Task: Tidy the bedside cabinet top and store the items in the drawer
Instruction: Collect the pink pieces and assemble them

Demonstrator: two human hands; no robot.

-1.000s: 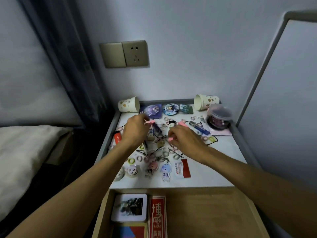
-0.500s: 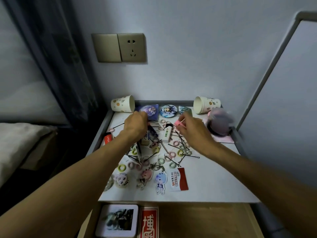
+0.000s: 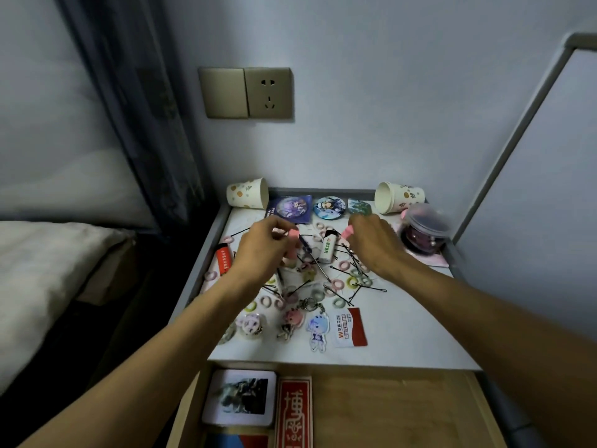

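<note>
Left hand (image 3: 261, 250) pinches a pink bit (image 3: 292, 235); right hand (image 3: 376, 247) curls round a pink piece (image 3: 349, 233), mostly hidden. Neither can be identified. A tube (image 3: 329, 250) lies between them, hair ties (image 3: 267, 300) and pins (image 3: 371, 288) under the wrists. A blurred jar (image 3: 424, 231) sits right of the right hand. The drawer (image 3: 387, 409) by the forearms is open and cut off.

Left hand (image 3: 261, 253) pinches a pink piece (image 3: 293, 236), right hand (image 3: 376, 247) a second pink piece (image 3: 349, 233), over the cluttered cabinet top (image 3: 403, 318).

The cabinet top (image 3: 397, 321) is matt white laminate, the open drawer (image 3: 387, 412) bare wood, the cups (image 3: 247, 197) printed paper, and the lidded tub (image 3: 424, 232) clear plastic.
</note>
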